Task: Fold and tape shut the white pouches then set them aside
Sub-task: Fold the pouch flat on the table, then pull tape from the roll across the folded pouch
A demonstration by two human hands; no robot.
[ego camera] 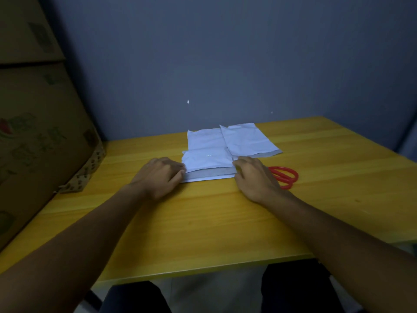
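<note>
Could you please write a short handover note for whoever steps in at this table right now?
Left hand: resting on the left edge of the nearest white pouch, fingers curled at its corner.
Right hand: on the same pouch's right edge.
Nearest pouch: flat on the yellow table, its grey flap facing the person.
Two more white pouches lie behind it, the left one partly under the right one, whose flap is unsealed.
Red scissors sit just right of the right hand. No tape is visible.
Done: no taped pouch in sight.
Left: fold, tape and set aside all three.
</note>
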